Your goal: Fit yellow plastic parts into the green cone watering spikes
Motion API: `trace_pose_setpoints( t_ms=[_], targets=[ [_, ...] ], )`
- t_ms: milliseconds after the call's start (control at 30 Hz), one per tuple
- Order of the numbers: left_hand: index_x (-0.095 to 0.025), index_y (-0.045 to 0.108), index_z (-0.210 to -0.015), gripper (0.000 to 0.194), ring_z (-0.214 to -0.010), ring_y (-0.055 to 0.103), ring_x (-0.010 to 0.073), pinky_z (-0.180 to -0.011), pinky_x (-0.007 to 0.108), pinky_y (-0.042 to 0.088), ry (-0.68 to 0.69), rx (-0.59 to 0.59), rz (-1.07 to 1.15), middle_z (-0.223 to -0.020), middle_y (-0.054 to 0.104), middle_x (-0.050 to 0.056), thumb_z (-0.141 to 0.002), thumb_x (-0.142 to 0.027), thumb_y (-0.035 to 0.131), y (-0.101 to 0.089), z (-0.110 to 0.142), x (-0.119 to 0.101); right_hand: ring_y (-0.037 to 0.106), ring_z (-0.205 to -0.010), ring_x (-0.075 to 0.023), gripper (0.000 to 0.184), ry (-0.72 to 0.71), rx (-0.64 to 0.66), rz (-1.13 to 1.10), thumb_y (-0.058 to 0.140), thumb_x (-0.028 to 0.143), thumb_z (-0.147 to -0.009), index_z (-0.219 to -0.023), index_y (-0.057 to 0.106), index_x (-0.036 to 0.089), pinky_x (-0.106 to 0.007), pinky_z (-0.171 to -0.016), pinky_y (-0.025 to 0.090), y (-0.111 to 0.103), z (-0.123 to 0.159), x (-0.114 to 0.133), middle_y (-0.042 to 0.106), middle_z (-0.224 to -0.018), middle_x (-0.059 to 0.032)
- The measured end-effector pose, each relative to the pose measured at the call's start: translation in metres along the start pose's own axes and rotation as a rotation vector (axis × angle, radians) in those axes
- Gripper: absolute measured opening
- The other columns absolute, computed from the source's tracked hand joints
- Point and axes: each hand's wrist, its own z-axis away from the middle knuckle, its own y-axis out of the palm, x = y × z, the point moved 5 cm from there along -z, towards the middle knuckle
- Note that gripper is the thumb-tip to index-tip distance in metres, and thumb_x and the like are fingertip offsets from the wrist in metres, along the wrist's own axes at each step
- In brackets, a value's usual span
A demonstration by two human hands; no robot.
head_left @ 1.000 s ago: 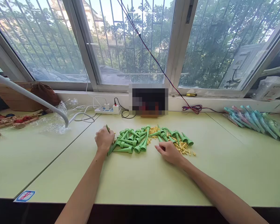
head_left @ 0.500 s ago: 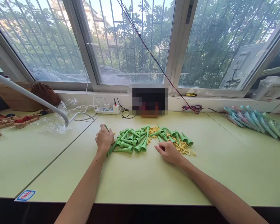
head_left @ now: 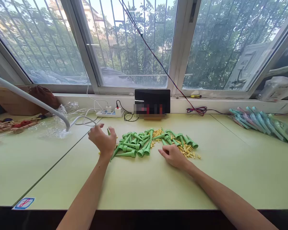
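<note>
My left hand (head_left: 102,139) is raised at the left end of a pile of green plastic cone-shaped spikes (head_left: 132,145), its thumb and fingers apart. Behind it shows the tip of a green spike (head_left: 108,131), apparently not gripped; the rest of that spike is hidden. My right hand (head_left: 172,155) rests on the table in front of the pile's right part, fingers curled into a loose fist. Anything inside that fist is hidden. Small yellow plastic pieces (head_left: 188,150) lie behind and beside it, among more green spikes (head_left: 181,139).
A dark screen on a stand (head_left: 152,99) stands behind the pile. A white power strip (head_left: 109,114) with cables is left of it. A lamp arm (head_left: 38,100) crosses the left side. Bagged coloured items (head_left: 264,123) lie at the right. A number label (head_left: 24,203) marks the front edge.
My left hand has opened and turned, its fingers spreading up and to the left. My right hand stays curled in place. The view has shifted slightly.
</note>
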Motion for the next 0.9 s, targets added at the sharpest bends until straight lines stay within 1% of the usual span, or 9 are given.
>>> trace_pose_setpoints(
  t_ms=[67, 133, 167, 233, 300, 367, 467, 633, 900],
  targets=[
    [-0.016, 0.055, -0.094, 0.015, -0.094, 0.056, 0.0284, -0.088, 0.043, 0.043, 0.095, -0.081, 0.094, -0.092, 0.062, 0.012, -0.081, -0.023, 0.055, -0.005, 0.002, -0.008, 0.023, -0.051, -0.0096, 0.043, 0.002, -0.001, 0.003, 0.048, 0.032, -0.093, -0.06, 0.023, 0.02, -0.026, -0.052, 0.021, 0.0, 0.0, 0.0, 0.024, -0.053, 0.0061],
    [-0.017, 0.056, -0.09, 0.01, -0.075, 0.056, 0.021, -0.075, 0.035, 0.045, 0.15, -0.057, 0.194, -0.082, 0.06, 0.007, -0.081, -0.021, 0.054, -0.004, 0.008, -0.016, 0.024, -0.051, -0.0097, 0.043, 0.008, 0.001, 0.006, 0.048, 0.032, -0.093, -0.059, 0.024, 0.019, -0.026, -0.052, 0.021, 0.0, 0.0, 0.0, 0.025, -0.053, 0.0061],
    [-0.018, 0.056, -0.09, 0.009, -0.064, 0.053, 0.0173, -0.068, 0.031, 0.045, 0.165, -0.006, 0.246, -0.076, 0.059, 0.004, -0.082, -0.02, 0.054, -0.001, 0.012, -0.021, 0.025, -0.051, -0.0097, 0.043, 0.01, 0.002, 0.007, 0.048, 0.032, -0.093, -0.06, 0.025, 0.019, -0.026, -0.052, 0.022, 0.0, 0.0, -0.001, 0.026, -0.053, 0.006],
    [-0.019, 0.057, -0.088, 0.006, -0.056, 0.052, 0.0136, -0.064, 0.027, 0.043, 0.226, 0.157, 0.333, -0.067, 0.058, -0.001, -0.082, -0.019, 0.055, 0.007, 0.025, -0.034, 0.025, -0.051, -0.0096, 0.043, 0.01, 0.004, 0.008, 0.048, 0.033, -0.093, -0.06, 0.025, 0.019, -0.026, -0.052, 0.022, 0.0, 0.0, -0.001, 0.027, -0.053, 0.006],
    [-0.02, 0.058, -0.087, 0.005, -0.054, 0.052, 0.0122, -0.061, 0.024, 0.042, 0.317, 0.383, 0.393, -0.061, 0.055, -0.004, -0.083, -0.019, 0.054, 0.018, 0.041, -0.049, 0.024, -0.051, -0.0096, 0.043, 0.007, 0.003, 0.009, 0.048, 0.033, -0.093, -0.06, 0.024, 0.02, -0.026, -0.052, 0.022, 0.0, 0.0, -0.001, 0.026, -0.053, 0.0061],
    [-0.02, 0.06, -0.088, 0.008, -0.055, 0.053, 0.0123, -0.06, 0.023, 0.041, 0.393, 0.593, 0.423, -0.061, 0.056, -0.003, -0.085, -0.019, 0.052, 0.025, 0.059, -0.062, 0.024, -0.051, -0.0095, 0.043, 0.007, 0.005, 0.01, 0.048, 0.033, -0.093, -0.06, 0.024, 0.02, -0.026, -0.052, 0.022, -0.001, 0.0, -0.001, 0.025, -0.053, 0.0062],
    [-0.021, 0.063, -0.091, 0.014, -0.057, 0.053, 0.0138, -0.06, 0.025, 0.04, 0.457, 0.771, 0.388, -0.065, 0.058, -0.001, -0.089, -0.024, 0.049, 0.028, 0.077, -0.075, 0.024, -0.051, -0.0094, 0.043, 0.008, 0.01, 0.011, 0.048, 0.034, -0.093, -0.06, 0.024, 0.02, -0.026, -0.051, 0.022, -0.001, 0.001, 0.0, 0.025, -0.053, 0.0062],
    [-0.021, 0.065, -0.085, 0.018, -0.065, 0.055, 0.016, -0.062, 0.027, 0.04, 0.504, 0.865, 0.296, -0.078, 0.062, 0.003, -0.089, -0.032, 0.051, 0.025, 0.086, -0.086, 0.025, -0.05, -0.0097, 0.044, 0.007, 0.01, 0.018, 0.048, 0.034, -0.093, -0.059, 0.024, 0.02, -0.026, -0.051, 0.022, -0.003, 0.0, 0.003, 0.026, -0.052, 0.0058],
    [-0.019, 0.063, -0.084, 0.016, -0.073, 0.054, 0.0183, -0.07, 0.03, 0.043, 0.517, 0.912, 0.401, -0.078, 0.057, 0.004, -0.088, -0.032, 0.054, 0.026, 0.091, -0.087, 0.025, -0.051, -0.0098, 0.043, 0.011, 0.018, 0.012, 0.047, 0.034, -0.093, -0.059, 0.025, 0.02, -0.026, -0.051, 0.023, -0.004, 0.0, 0.004, 0.027, -0.053, 0.0057]
  ],
)
